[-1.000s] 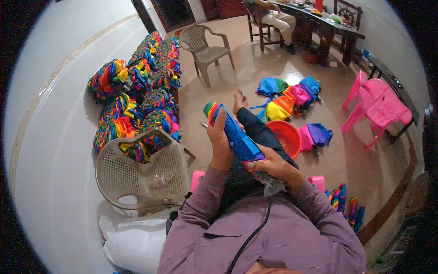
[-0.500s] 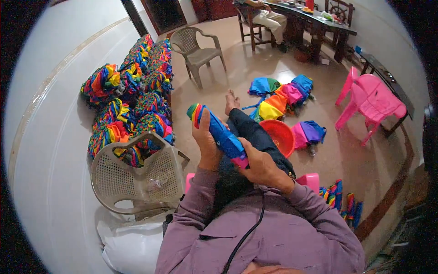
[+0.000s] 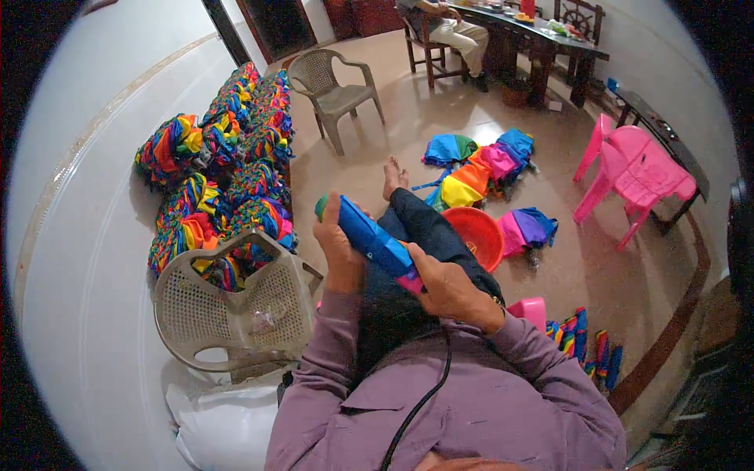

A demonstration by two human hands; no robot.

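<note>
Above my lap I hold a folded rainbow umbrella [image 3: 375, 242], slanting from upper left to lower right. Blue cloth shows along its length, green at the upper end and pink at the lower end. My left hand [image 3: 339, 245] is wrapped round the upper part, its thumb pointing up along the side. Lower down, my right hand [image 3: 454, 289] grips the umbrella near the pink end. Both palms hide parts of the cloth. Beyond my legs, several loosely folded umbrellas [image 3: 465, 185] lie on the floor, beside a red basin [image 3: 476, 235].
Rainbow bundles [image 3: 251, 169] are heaped at the left, behind a beige plastic chair [image 3: 236, 314]. Another beige chair [image 3: 338, 98] stands ahead. A pink chair [image 3: 640, 169] is at right, rolled umbrellas [image 3: 601, 353] near right. A person [image 3: 463, 39] sits by a dark table [image 3: 542, 39].
My left hand has shifted slightly left and down along with the umbrella's upper end, now tilted flatter. The red and yellow stripes there no longer show. My right hand keeps its grip.
</note>
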